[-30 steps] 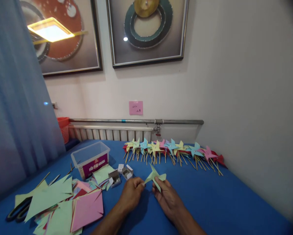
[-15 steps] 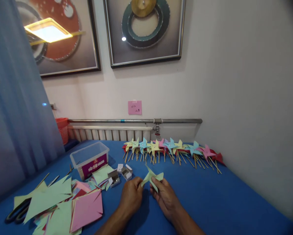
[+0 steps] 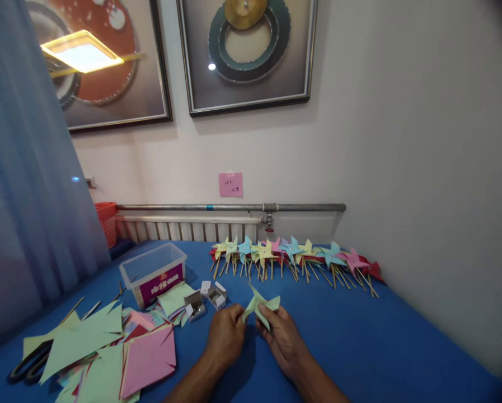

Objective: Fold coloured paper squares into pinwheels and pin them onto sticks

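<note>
Both hands hold a pale green folded paper pinwheel just above the blue table. My left hand pinches its left edge with closed fingers. My right hand grips it from the right and below. Two small open white boxes lie just left of my left hand. A row of finished paper pinwheels on sticks lies along the far edge by the wall.
A clear plastic tub stands at the left of centre. Loose green and pink paper squares cover the near left, with black scissors beside them. An orange basket sits by the radiator. A blue curtain hangs at left.
The view has shifted slightly left and the hands with the green pinwheel have drawn a little closer together; the hold is the same.
</note>
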Demonstrator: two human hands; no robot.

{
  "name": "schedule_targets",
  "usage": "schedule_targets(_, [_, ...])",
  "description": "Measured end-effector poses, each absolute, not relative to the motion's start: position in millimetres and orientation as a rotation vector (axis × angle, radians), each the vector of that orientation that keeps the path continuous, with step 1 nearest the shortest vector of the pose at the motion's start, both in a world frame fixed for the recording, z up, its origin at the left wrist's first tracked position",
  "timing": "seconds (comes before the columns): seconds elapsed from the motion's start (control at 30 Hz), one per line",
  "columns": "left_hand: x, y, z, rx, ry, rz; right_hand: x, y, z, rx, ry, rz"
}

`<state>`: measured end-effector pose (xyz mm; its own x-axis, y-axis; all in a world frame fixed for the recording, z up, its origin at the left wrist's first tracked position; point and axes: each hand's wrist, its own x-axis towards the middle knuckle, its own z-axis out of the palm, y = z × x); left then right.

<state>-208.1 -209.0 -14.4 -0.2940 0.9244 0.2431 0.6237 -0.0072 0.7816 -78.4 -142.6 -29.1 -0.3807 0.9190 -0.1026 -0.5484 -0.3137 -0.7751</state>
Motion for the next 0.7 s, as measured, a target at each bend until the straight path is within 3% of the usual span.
schedule_targets(0.7, [-204.6,-207.1,-17.9,1.571,1.973,1.195,-79.3,-138.7,-35.6,-0.712,-0.828,1.844])
